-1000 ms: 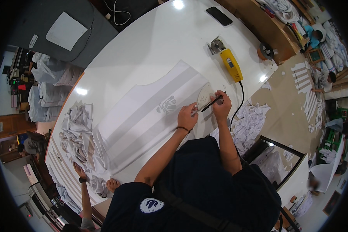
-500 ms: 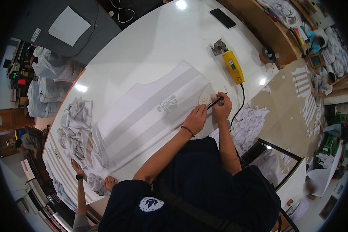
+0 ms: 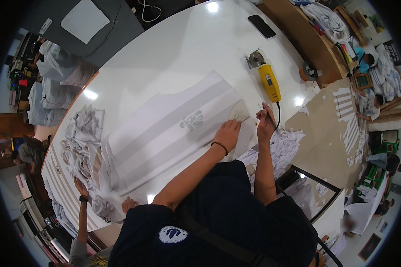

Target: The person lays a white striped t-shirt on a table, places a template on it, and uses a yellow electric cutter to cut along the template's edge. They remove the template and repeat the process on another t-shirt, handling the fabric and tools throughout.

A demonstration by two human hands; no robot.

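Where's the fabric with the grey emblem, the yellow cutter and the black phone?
Fabric (image 3: 165,127): head view, middle of the panel.
Yellow cutter (image 3: 270,83): head view, on its body.
Black phone (image 3: 261,26): head view, upper face.

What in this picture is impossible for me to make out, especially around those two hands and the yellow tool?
- Head view: what, if anything, the right hand holds; the hand's own curl hides it.
- Head view: the part of the pale curved piece under the left hand, which covers it.
- Head view: the marks on that piece; too small and faint.
- Head view: where the cord of the yellow cutter leads; it disappears behind the right hand.
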